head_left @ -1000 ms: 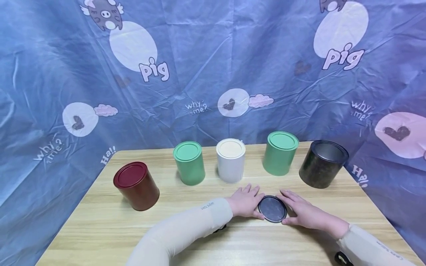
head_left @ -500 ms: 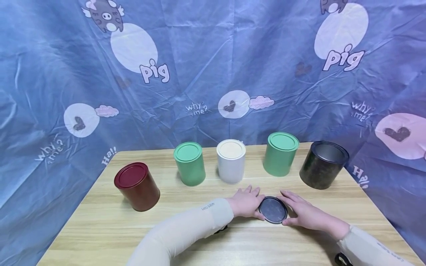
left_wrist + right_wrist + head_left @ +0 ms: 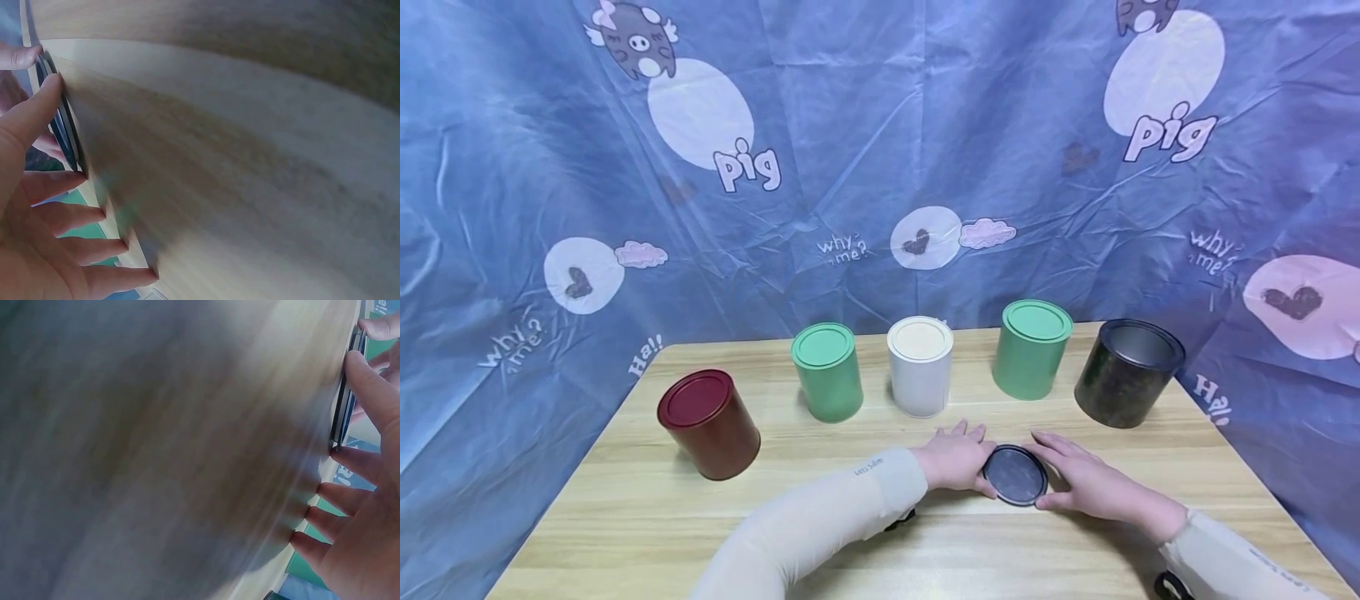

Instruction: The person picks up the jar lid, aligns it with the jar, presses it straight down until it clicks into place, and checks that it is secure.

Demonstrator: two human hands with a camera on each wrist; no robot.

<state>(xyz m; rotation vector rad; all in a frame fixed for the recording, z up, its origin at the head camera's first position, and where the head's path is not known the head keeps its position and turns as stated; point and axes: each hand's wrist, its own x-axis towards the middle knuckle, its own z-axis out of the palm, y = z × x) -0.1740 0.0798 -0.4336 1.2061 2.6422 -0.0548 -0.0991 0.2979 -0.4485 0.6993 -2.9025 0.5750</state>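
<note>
A round black lid [image 3: 1015,475] lies flat on the wooden table, between my two hands. My left hand [image 3: 957,457] touches its left edge with thumb and forefinger, the other fingers spread straight with their tips at the tabletop. On the opposite side my right hand [image 3: 1078,479] has its thumb and forefinger at the lid's right edge. In the right wrist view the remaining fingers [image 3: 334,495] reach down to the wood, spread apart. Behind the right hand stands a black can [image 3: 1123,379] with an open top.
Across the back of the table [image 3: 647,517] stand a green can [image 3: 831,383], a white can [image 3: 921,379] and another green can [image 3: 1028,362], all lidded. A lidded dark red can [image 3: 715,433] is at the left. A blue printed cloth [image 3: 850,125] hangs behind and along the sides.
The head view has shifted very slightly. Both hands and the lid stay where they were.
</note>
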